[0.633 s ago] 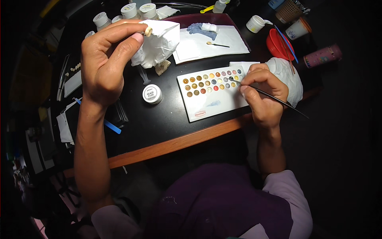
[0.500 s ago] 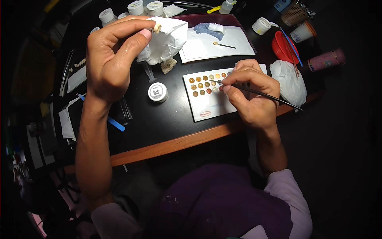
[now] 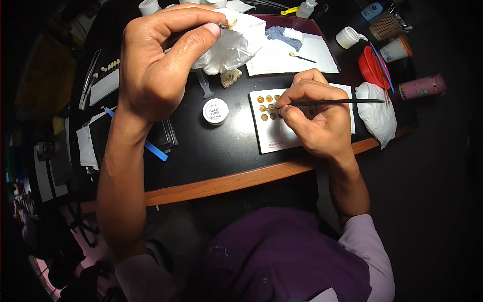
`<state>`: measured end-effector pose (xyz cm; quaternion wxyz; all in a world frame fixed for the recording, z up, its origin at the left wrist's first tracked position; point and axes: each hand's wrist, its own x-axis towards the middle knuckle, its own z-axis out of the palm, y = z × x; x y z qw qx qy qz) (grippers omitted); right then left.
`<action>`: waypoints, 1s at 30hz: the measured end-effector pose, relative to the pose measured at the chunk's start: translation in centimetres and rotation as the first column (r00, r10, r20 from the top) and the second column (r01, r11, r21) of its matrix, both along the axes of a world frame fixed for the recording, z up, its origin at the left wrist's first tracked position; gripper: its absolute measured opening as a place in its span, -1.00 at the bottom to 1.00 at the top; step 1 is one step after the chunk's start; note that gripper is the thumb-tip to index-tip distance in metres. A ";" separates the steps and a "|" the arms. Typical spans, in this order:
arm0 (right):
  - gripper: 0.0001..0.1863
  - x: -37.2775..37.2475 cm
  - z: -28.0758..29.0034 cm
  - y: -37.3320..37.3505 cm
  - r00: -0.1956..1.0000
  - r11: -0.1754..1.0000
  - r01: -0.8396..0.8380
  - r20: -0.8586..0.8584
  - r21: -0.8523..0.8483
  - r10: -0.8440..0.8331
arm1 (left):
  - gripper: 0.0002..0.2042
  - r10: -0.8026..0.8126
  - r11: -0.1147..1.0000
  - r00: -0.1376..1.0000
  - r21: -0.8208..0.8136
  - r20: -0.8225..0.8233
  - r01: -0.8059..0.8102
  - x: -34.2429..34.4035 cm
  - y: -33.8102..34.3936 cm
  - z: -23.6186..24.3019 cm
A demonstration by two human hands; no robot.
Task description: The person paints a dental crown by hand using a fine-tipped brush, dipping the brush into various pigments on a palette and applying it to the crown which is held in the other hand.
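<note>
My left hand (image 3: 163, 65) is raised at the upper left. Its thumb and forefinger pinch a small grey holder whose tip carries a cream dental crown (image 3: 232, 23). Crumpled white tissue (image 3: 229, 53) lies just behind the crown. My right hand (image 3: 319, 113) grips a slim dark brush (image 3: 347, 101) like a pen, its shaft nearly level. The brush tip reaches the left wells of a white palette (image 3: 274, 136) with rows of amber and brown stains; my fingers cover the other wells. Between the hands stands a white lidded jar (image 3: 216, 111).
Behind the palette, a white pad (image 3: 261, 63) bears a blue-grey lump (image 3: 284, 38) and a small dark-handled applicator. To the right are a red bowl (image 3: 371, 68), a white plastic bag (image 3: 377, 113) and a pink cylinder (image 3: 422, 87). A blue-handled tool (image 3: 156, 151) lies near my left forearm.
My left hand has moved up and right in view with the crown. The brush has swung to a more level angle, its tip now at the palette's left wells. The view has shifted slightly.
</note>
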<state>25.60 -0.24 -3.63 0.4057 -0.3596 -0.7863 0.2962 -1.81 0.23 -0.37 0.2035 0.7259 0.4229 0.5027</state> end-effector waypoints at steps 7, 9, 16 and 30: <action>-0.91 0.2 -0.4 0.3 1.000 1.000 -0.009 -0.008 0.010 0.009 | -0.68 -0.003 1.000 1.000 0.009 -0.021 0.003 0.1 0.1 -0.1; -0.91 0.0 -0.5 0.3 1.000 1.000 -0.014 -0.018 0.000 0.014 | -0.68 0.005 1.000 1.000 -0.005 -0.025 -0.005 -0.1 0.1 -0.1; -0.91 0.1 -0.3 0.3 1.000 1.000 -0.013 -0.019 -0.017 0.012 | -0.68 0.012 1.000 1.000 -0.009 -0.026 -0.012 -0.1 0.2 0.0; -0.92 1.0 0.9 0.1 0.974 0.989 -0.144 -0.182 -0.044 0.134 | -0.68 -0.049 0.999 0.999 0.018 -0.002 0.049 0.9 0.0 0.1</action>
